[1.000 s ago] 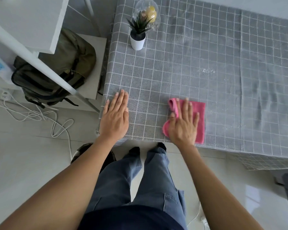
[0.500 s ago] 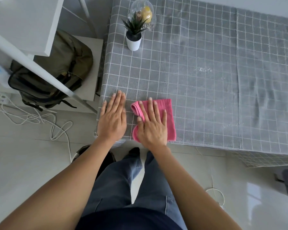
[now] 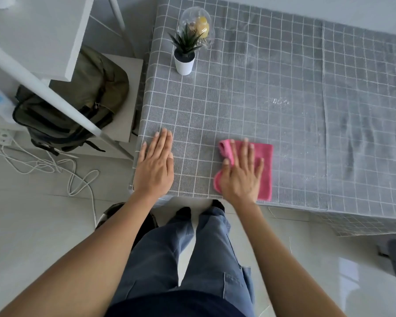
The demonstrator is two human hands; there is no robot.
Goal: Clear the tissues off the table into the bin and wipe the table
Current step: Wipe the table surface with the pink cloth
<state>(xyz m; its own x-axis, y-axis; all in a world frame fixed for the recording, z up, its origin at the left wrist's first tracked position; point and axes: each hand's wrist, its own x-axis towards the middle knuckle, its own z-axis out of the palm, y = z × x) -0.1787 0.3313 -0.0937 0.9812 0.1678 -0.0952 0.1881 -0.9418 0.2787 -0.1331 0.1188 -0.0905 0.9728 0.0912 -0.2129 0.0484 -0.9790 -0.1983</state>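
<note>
My right hand [image 3: 241, 177] presses flat on a pink cloth [image 3: 266, 170] near the front edge of the table, which is covered in a grey checked tablecloth [image 3: 261, 76]. To its left, about a hand's width away, my left hand [image 3: 154, 167] lies flat on the table's front left corner, fingers together, holding nothing. No tissues show on the table. A dark round bin [image 3: 108, 216] is on the floor below the corner, mostly hidden by my left forearm.
A small potted plant [image 3: 184, 58] and a clear dome [image 3: 197, 26] with yellow contents stand at the table's back left. A wet patch [image 3: 278, 101] glistens mid-table. Left of the table are a green backpack [image 3: 78, 104] on a low stand, white shelving and loose cables [image 3: 55, 165].
My right hand slid the pink cloth left until it was beside my left hand, then back to the right. The left hand stayed flat in place.
</note>
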